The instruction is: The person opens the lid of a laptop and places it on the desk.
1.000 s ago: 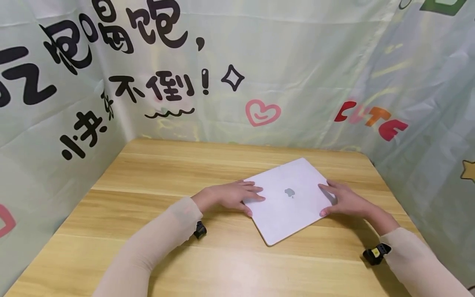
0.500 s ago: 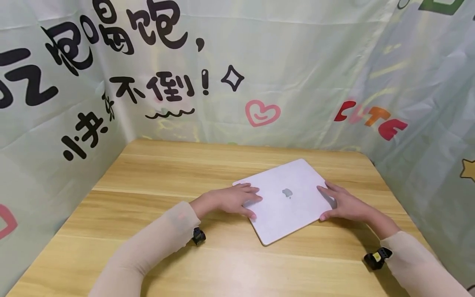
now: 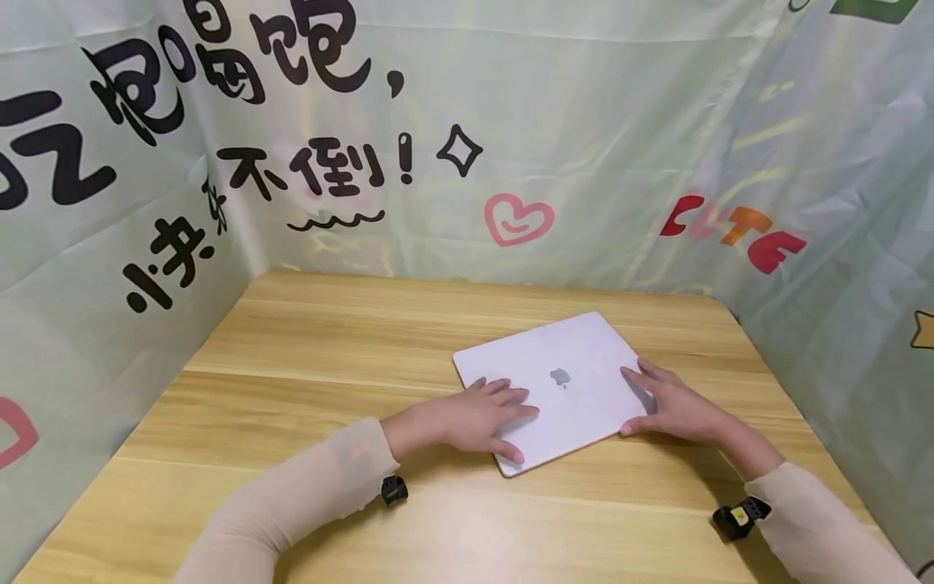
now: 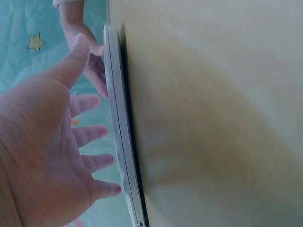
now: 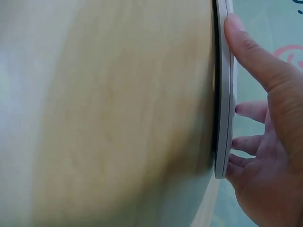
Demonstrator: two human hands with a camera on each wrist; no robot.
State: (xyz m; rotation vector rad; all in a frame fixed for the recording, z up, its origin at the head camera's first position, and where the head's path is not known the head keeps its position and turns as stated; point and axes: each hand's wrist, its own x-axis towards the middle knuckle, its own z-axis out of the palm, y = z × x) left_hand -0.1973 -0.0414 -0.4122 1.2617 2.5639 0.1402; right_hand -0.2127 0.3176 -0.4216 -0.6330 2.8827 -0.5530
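Note:
A closed silvery laptop [image 3: 584, 345] with a dark apple logo lies turned at an angle on the wooden table. Over its near left part, my left hand [image 3: 477, 418] spreads its fingers across the lid, the thumb by the near corner. In the left wrist view those fingers of the left hand [image 4: 52, 146] stand apart and nearly straight beside the laptop's edge [image 4: 120, 118]. At the right side, my right hand [image 3: 682, 405] spans the corner, index finger over the lid and thumb at the near edge. The right wrist view has the thumb touching the laptop's side [image 5: 226, 85].
The wooden table [image 3: 328, 324] extends around the laptop, its back edge close to a printed cloth backdrop [image 3: 584, 122]. Cloth walls also stand at left and right. A small black camera sits at the left wrist [image 3: 394, 491] and another at the right wrist [image 3: 740, 517].
My left hand has come off the laptop's left edge and moved nearer and to the right over the lid. The laptop has shifted slightly left, with my right hand following at its corner.

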